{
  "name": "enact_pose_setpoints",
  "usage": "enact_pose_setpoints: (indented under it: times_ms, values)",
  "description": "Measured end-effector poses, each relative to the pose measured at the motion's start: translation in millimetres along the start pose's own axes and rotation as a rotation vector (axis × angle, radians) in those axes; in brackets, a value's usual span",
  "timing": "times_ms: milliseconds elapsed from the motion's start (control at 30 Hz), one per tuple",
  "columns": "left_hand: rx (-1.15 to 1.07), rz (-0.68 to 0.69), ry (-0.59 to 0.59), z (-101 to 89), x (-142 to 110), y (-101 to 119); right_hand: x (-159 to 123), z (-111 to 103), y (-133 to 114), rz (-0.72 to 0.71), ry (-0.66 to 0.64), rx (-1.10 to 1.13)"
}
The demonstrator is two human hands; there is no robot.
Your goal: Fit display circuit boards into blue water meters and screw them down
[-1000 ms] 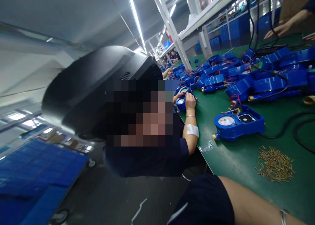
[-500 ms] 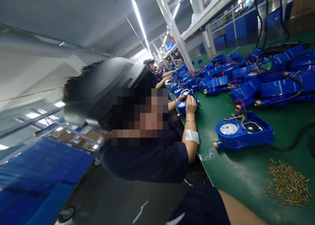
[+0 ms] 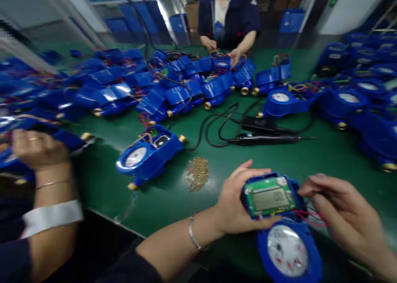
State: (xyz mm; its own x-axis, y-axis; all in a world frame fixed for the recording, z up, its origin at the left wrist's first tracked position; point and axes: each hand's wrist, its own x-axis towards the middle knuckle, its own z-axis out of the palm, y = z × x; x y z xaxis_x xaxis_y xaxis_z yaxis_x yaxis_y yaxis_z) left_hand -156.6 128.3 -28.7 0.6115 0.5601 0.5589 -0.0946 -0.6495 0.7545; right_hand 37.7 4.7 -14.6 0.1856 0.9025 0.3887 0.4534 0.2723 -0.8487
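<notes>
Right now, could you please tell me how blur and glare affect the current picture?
Head view: blur smears the co-worker's hand at picture left; head view: white glare strikes a piled blue meter housing; head view: the LCD screen by the left hand is too soft to read.

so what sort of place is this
Likely a factory assembly workshop: blue meters crowd a green workbench, with a corded black tool and a pile of small brass-coloured parts lying on it.

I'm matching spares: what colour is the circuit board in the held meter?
The circuit board is green, best seen in the head view.
</notes>
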Motion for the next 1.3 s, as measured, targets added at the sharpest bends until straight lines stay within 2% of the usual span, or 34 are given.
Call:
enact_pose_setpoints:
  times_ms: [100, 200, 267, 400, 467, 567, 600, 667, 767, 933, 1067, 1200, 1300]
  values:
    - [0.017, 0.008, -0.051, -8.4, 6, 3, 1, -5, -2, -0.081, -0.083, 0.028]
    - [0.058, 0.055, -0.060, -8.9, 9, 12, 11, -8, -9, -0.136, -0.157, 0.079]
    - [0.095, 0.089, -0.067, -7.3, 9, 17, 14, -11, -13, -0.114, -0.169, 0.103]
    - [0.143, 0.094, -0.052, -3.6, 6, 25, 14, -15, -16, 0.037, -0.229, 0.082]
    - [0.165, 0.070, -0.012, -1.5, 3, 28, 13, -17, -18, 0.028, -0.185, 0.005]
    - [0.215, 0.048, 0.054, 1.8, -1, 32, 8, -23, -28, -0.150, 0.035, -0.199]
    - [0.230, 0.047, 0.071, 3.0, -3, 34, 5, -25, -32, -0.196, 0.059, -0.263]
    - [0.249, 0.050, 0.089, 5.4, -6, 37, 2, -31, -40, -0.229, -0.006, -0.371]
    - [0.263, 0.055, 0.113, 9.2, -9, 40, -4, -37, -46, -0.210, -0.117, -0.485]
    - [0.290, 0.052, 0.158, 14.0, -11, 41, -11, -39, -46, -0.188, -0.042, -0.504]
    - [0.298, 0.064, 0.169, 16.0, -13, 41, -14, -36, -45, -0.139, -0.106, -0.565]
    - [0.284, 0.074, 0.191, 17.5, -16, 38, -16, -30, -49, -0.110, -0.158, -0.522]
    - [0.283, 0.084, 0.209, 19.7, -19, 36, -17, -27, -51, -0.034, -0.201, -0.444]
